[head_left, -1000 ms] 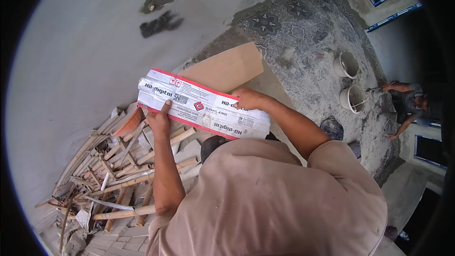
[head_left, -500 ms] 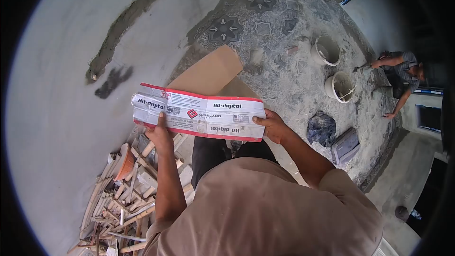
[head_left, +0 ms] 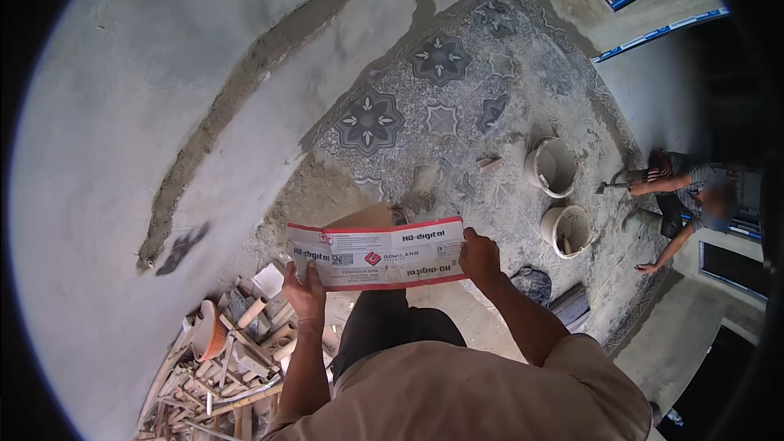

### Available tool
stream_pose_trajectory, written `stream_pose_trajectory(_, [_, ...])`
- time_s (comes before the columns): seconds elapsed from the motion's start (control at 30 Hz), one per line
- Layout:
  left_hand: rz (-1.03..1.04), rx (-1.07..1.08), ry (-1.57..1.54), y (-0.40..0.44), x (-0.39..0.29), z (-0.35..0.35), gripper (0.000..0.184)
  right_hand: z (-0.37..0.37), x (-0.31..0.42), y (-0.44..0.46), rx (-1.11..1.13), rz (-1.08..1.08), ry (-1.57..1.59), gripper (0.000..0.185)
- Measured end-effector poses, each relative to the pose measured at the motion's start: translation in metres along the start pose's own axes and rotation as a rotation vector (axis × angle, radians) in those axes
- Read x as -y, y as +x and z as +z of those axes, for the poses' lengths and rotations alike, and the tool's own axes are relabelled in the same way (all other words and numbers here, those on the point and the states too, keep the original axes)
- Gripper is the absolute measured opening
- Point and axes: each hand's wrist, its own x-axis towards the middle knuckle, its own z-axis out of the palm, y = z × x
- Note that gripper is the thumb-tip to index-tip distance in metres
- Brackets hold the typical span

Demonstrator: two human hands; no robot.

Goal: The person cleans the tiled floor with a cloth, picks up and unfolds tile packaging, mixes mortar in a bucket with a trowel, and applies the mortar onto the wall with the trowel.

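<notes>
A flattened white and red cardboard box piece (head_left: pixel 376 256) with printed lettering is stretched out in front of my body. My left hand (head_left: pixel 306 290) grips its left end, with the thumb on the printed face. At the right end my right hand (head_left: pixel 479 255) is closed on the edge. Behind its upper edge, part of a plain brown cardboard sheet (head_left: pixel 363 217) shows; the rest of that sheet is hidden.
Dusty patterned floor (head_left: pixel 441 118) spreads ahead, with two buckets (head_left: pixel 551 167) and a dark plastic bag (head_left: pixel 532 286). Bamboo and wood scraps (head_left: pixel 237 367) with an orange bowl (head_left: pixel 209 331) lie lower left. A person (head_left: pixel 682 196) crouches at right, holding a tool.
My right hand went from pointing on the printed piece to gripping its right end. The view has shifted, and the piece now covers more of the brown sheet.
</notes>
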Motion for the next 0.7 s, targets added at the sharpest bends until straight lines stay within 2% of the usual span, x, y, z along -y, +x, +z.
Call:
stream_pose_trajectory(0.03, [0.027, -0.045, 0.028, 0.002, 0.011, 0.005, 0.031, -0.008, -0.005, 0.012, 0.004, -0.031, -0.004, 0.019])
stream_pose_trajectory(0.07, [-0.074, -0.081, 0.03, 0.011, -0.005, 0.008, 0.023, -0.017, -0.006, 0.03, -0.031, -0.03, 0.111, 0.021])
stream_pose_trajectory(0.1, [-0.228, -0.112, -0.158, 0.02, -0.019, 0.006, 0.026, -0.026, -0.011, 0.047, -0.058, -0.069, 0.348, 0.024])
stream_pose_trajectory(0.13, [-0.357, -0.079, -0.164, 0.034, 0.003, 0.0, 0.03, -0.027, -0.025, 0.07, 0.11, 0.027, 0.668, 0.024])
stream_pose_trajectory(0.17, [-0.365, -0.116, -0.104, 0.045, 0.003, -0.004, 0.03, -0.04, -0.024, 0.083, 0.187, 0.077, 0.9, 0.025])
stream_pose_trajectory(0.2, [-0.318, -0.118, -0.265, 0.055, -0.025, -0.001, 0.027, -0.048, -0.024, 0.094, 0.182, 0.129, 0.939, 0.027])
stream_pose_trajectory(0.23, [-0.325, -0.127, -0.263, 0.065, -0.027, 0.001, 0.027, -0.058, -0.024, 0.106, 0.177, 0.109, 1.009, 0.028])
stream_pose_trajectory(0.33, [-0.674, 0.046, -0.422, 0.078, -0.03, -0.008, 0.029, -0.082, -0.032, 0.129, 0.239, 0.167, 1.044, 0.031])
stream_pose_trajectory(0.43, [-0.679, 0.006, -0.506, 0.078, -0.043, 0.014, 0.029, -0.098, -0.036, 0.151, 0.235, 0.134, 1.117, 0.032])
stream_pose_trajectory(0.47, [-0.787, 0.004, -0.435, 0.081, -0.05, 0.016, 0.025, -0.102, -0.039, 0.157, 0.261, 0.157, 1.158, 0.031])
stream_pose_trajectory(0.6, [-0.642, -0.104, -0.429, 0.072, -0.024, 0.037, 0.028, -0.116, -0.045, 0.168, 0.327, 0.195, 1.192, 0.029])
stream_pose_trajectory(0.7, [-0.76, -0.12, -0.437, 0.079, -0.042, 0.051, 0.027, -0.126, -0.058, 0.188, 0.288, 0.244, 1.157, 0.027])
